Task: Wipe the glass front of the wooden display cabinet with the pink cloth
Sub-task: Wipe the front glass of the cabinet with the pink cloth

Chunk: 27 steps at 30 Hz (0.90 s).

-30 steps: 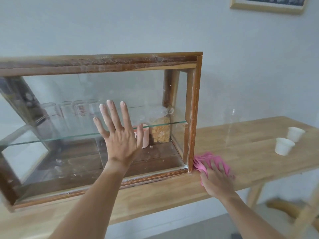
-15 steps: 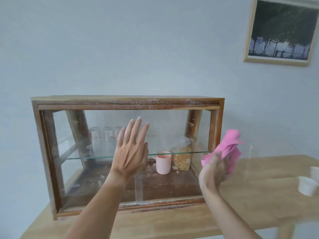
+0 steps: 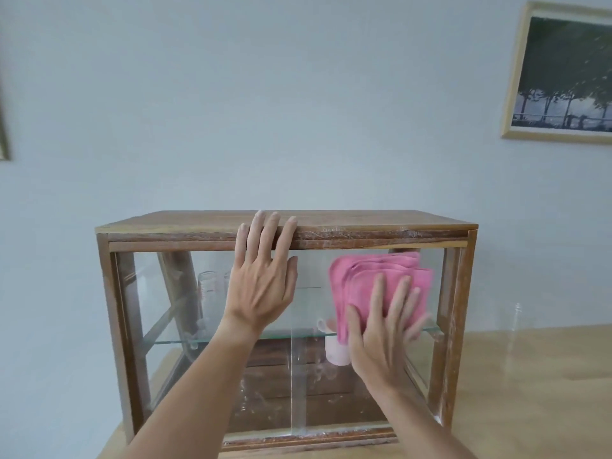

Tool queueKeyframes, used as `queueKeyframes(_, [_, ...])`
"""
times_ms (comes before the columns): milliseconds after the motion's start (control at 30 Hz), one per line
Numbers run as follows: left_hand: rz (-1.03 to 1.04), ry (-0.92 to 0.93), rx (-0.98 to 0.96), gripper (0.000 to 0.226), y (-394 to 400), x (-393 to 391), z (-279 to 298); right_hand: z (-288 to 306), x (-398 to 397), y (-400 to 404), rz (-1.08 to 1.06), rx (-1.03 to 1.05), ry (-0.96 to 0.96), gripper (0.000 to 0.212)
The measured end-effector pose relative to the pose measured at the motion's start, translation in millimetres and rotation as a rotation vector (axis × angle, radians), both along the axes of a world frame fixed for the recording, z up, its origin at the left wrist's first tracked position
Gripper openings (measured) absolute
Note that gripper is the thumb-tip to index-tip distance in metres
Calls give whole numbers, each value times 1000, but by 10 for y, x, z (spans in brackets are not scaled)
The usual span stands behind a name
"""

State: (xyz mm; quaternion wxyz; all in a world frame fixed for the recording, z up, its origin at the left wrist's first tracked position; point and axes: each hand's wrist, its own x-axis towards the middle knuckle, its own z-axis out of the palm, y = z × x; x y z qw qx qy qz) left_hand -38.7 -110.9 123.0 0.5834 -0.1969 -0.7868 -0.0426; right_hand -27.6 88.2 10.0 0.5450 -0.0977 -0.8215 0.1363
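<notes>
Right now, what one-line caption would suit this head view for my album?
Right hand presses a pink cloth flat on the wooden cabinet's glass front; left hand braces its top edge.

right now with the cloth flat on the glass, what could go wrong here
1. The right hand presses the pink cloth against the glass front with straight fingers and no grip, so the cloth could slip off mid-stroke.
2. The front looks like two panes meeting near the middle; a hard push might shift or rattle one.
3. The left hand, bare on the glass and the cabinet's top edge, may leave smudges.
</notes>
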Motion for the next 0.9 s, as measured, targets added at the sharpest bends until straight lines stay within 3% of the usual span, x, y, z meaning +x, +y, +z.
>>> queueKeyframes(33, [0,-1,7,60,14,-7,-4,71,-15,-37,-37,-244,42,72])
queueKeyframes(67, [4,-1,10,61,25,-16,-9,146,-21,-93,-41,-347,59,71])
queueKeyframes(100, [5,2,8,61,31,-31,-13,204,-10,-152,-14,-285,45,70])
queueKeyframes(200, [-7,34,-2,62,25,-72,-19,139,-5,-269,117,434,0,63])
queueKeyframes(233, [-12,47,-3,61,19,-82,-19,154,11,-269,153,573,-4,67])
queueKeyframes(300, [-24,58,0,62,13,-86,-24,177,9,-210,143,616,11,76])
queueKeyframes(367, [-27,52,6,62,11,-75,-19,196,39,-137,64,437,-9,84])
queueKeyframes(500, [-24,19,-10,62,7,-40,-4,348,31,17,-101,-173,6,89])
queueKeyframes(567, [-27,12,-21,61,-8,-39,2,458,-14,-29,-53,-263,-3,89])
queueKeyframes(633, [-34,12,-27,62,-20,-54,2,467,-59,-159,-1,-145,-15,90])
queueKeyframes(800, [-49,59,-17,62,-9,-97,-22,-52,13,-293,119,553,-68,69])
queueKeyframes(900, [-47,58,-23,62,-20,-96,-35,-490,128,-83,82,529,-175,69])
